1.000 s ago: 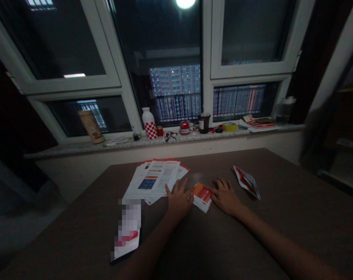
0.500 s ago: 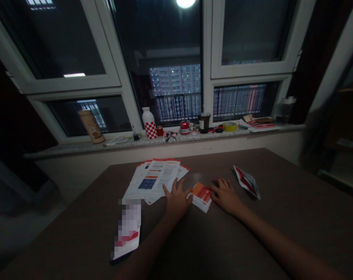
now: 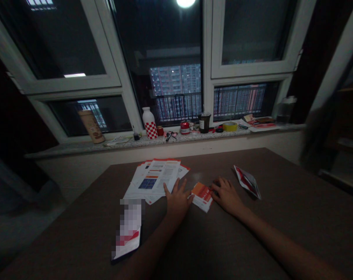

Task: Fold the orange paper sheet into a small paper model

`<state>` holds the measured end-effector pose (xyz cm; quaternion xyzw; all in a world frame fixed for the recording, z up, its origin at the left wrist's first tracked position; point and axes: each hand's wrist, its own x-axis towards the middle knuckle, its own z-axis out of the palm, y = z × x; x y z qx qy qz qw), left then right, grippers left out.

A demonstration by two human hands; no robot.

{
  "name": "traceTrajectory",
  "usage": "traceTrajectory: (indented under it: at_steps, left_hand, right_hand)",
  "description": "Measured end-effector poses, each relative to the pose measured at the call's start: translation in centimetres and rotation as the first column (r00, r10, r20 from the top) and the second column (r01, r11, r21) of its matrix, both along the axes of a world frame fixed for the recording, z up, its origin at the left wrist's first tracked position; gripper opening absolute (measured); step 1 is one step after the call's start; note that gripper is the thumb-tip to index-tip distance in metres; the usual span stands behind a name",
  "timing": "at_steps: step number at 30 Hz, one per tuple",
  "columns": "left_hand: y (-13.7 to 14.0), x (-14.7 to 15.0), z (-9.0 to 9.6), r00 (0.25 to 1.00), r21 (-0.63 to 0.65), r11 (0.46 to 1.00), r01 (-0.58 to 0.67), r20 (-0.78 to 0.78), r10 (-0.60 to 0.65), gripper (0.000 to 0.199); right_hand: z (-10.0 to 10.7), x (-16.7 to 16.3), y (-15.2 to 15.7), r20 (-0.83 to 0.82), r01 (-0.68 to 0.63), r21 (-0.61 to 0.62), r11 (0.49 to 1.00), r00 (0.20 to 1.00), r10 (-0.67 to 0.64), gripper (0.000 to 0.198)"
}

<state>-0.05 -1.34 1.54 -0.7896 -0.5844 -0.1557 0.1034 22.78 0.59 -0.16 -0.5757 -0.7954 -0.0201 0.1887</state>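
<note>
A small folded paper leaflet (image 3: 202, 197), orange, red and white, lies on the dark table between my hands. At its left edge, my left hand (image 3: 178, 200) rests with fingers spread and the thumb touching the paper. My right hand (image 3: 226, 195) lies at the opposite edge, its fingertips against the leaflet and fingers stretched and slightly bent. Neither hand wraps round it. Just beyond my left fingers is a fanned pile of printed sheets (image 3: 154, 181) with orange edges. To the right of my right hand, another folded paper (image 3: 248, 182) stands partly opened.
A phone (image 3: 128, 237), its screen partly blurred out, lies at the table's left front. Along the windowsill (image 3: 118, 146) stand a tan tumbler (image 3: 91, 126), a red-checked white bottle (image 3: 150, 124), a red can (image 3: 185, 127), a dark cup (image 3: 204, 123) and yellow tape (image 3: 229, 126).
Hardly anything differs. My right hand's fingers have shifted very slightly at the leaflet's edge; the leaflet, the sheets and my left hand stay almost in place.
</note>
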Motion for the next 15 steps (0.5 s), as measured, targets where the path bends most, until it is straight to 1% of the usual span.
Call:
traceTrajectory:
  at_steps: [3, 7, 10, 15]
  left_hand:
    - [0.02, -0.26, -0.33, 1.0, 0.018, 1.0, -0.01, -0.01, 0.01, 0.028]
    - [0.25, -0.44, -0.74, 0.999, 0.011, 0.999, -0.04, 0.003, 0.04, 0.032]
    - [0.4, -0.46, -0.73, 0.998, -0.003, 0.998, -0.058, 0.018, 0.058, 0.031]
    - [0.38, -0.49, -0.34, 0.998, -0.017, 0.998, -0.06, 0.033, 0.061, 0.027]
  right_hand:
    - [-0.41, 0.18, 0.27, 0.02, 0.032, 0.015, 0.999, 0.999, -0.032, 0.03]
    - [-0.57, 0.59, 0.69, 0.014, 0.043, -0.015, 0.999, 0.999, -0.042, 0.035]
    - [-0.36, 0.69, 0.81, 0.008, 0.044, -0.007, 0.999, 0.999, -0.044, 0.033]
    - [-0.14, 0.69, 0.79, 0.015, 0.083, 0.029, 0.996, 0.996, -0.083, 0.031]
